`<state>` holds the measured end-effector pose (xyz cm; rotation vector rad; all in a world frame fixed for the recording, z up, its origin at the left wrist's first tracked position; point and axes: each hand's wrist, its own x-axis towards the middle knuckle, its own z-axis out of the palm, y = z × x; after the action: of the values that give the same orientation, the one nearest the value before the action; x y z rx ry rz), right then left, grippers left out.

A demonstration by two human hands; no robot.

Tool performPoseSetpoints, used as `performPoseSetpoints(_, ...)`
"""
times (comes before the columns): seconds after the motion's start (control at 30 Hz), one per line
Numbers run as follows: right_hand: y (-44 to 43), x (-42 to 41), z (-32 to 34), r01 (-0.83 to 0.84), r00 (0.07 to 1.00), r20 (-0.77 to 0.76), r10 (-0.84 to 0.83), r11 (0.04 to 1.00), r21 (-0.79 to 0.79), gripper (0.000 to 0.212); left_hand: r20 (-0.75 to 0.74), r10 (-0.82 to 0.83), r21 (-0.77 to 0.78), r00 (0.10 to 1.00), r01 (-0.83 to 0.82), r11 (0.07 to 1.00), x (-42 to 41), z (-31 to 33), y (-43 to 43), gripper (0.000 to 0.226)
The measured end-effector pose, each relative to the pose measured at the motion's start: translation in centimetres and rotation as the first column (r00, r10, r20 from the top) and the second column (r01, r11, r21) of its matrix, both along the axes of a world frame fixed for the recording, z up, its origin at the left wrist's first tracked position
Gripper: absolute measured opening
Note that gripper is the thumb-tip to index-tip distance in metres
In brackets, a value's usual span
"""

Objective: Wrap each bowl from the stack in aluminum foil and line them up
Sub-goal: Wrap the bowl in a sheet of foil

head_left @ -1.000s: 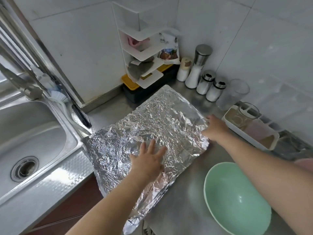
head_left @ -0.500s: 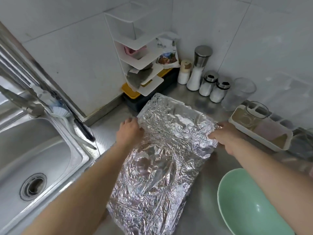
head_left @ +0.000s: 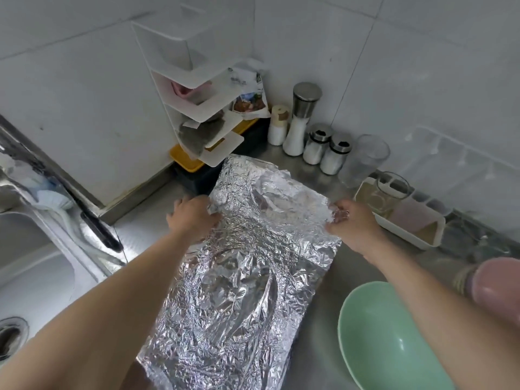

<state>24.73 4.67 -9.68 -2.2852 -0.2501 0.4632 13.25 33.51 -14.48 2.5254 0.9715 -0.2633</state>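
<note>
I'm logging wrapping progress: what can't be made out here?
Head view only:
Under the foil: a round bulge shows, but the sheet hides whether a bowl lies there.
Green bowl: its near side is cut off by the bottom edge.
Pink object: blurred and cut off by the right edge; cannot tell what it is.

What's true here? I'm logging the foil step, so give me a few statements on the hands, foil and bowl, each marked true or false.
1. The left hand and right hand both hold the foil sheet near its far end. True.
2. The green bowl sits on the foil sheet. False: it stands beside it on the counter.
3. The foil sheet is smooth. False: it is crinkled all over.
4. Shakers stand by the wall beyond the foil sheet. True.
</note>
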Motion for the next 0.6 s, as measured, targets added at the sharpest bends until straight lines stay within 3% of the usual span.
performPoseSetpoints(0.1, -0.5, -0.4, 0.3, 0.033, 0.984, 0.177, -0.024, 0.998, -0.045, 0.049, -0.089, 0.021, 0.032, 0.996, -0.018, 0.999, 0.3, 0.2, -0.1, 0.036)
performPoseSetpoints(0.23, -1.0, -0.5, 0.0, 0.009, 0.911, 0.411, 0.027, 0.996, -0.085, 0.042, -0.035, 0.063, 0.045, 0.997, -0.062, 0.997, -0.1, 0.4, -0.7, 0.03)
performPoseSetpoints(0.4, -1.4, -0.4, 0.2, -0.039, 0.839, 0.537, 0.084, 0.995, -0.094, 0.019, 0.061, 0.082, -0.012, 0.995, -0.081, 0.997, -1.6, 0.6, -1.5, 0.049)
performPoseSetpoints(0.47, -1.1, -0.2, 1.5, -0.05, 0.893, 0.45, 0.008, 0.995, 0.081, 0.01, 0.13, 0.002, -0.007, 0.991, -0.001, 1.0, -1.6, 0.9, -1.9, 0.047)
performPoseSetpoints(0.5, -1.1, 0.0, 2.3, -0.056, 0.949, 0.315, -0.012, 0.977, 0.207, 0.012, 0.191, -0.012, -0.055, 0.981, 0.023, 0.998, -1.5, 1.1, -2.2, 0.049)
performPoseSetpoints(0.57, -1.2, 0.4, 3.9, -0.045, 0.998, -0.011, 0.056, 0.892, 0.451, 0.023, 0.305, 0.107, -0.283, 0.946, -0.017, 0.959, -1.4, 2.0, -2.8, 0.07)
performPoseSetpoints(0.6, -1.5, 0.6, 4.6, -0.019, 0.981, -0.15, 0.122, 0.831, 0.556, 0.025, 0.322, 0.223, -0.44, 0.92, -0.063, 0.896, -1.3, 2.4, -2.7, 0.083)
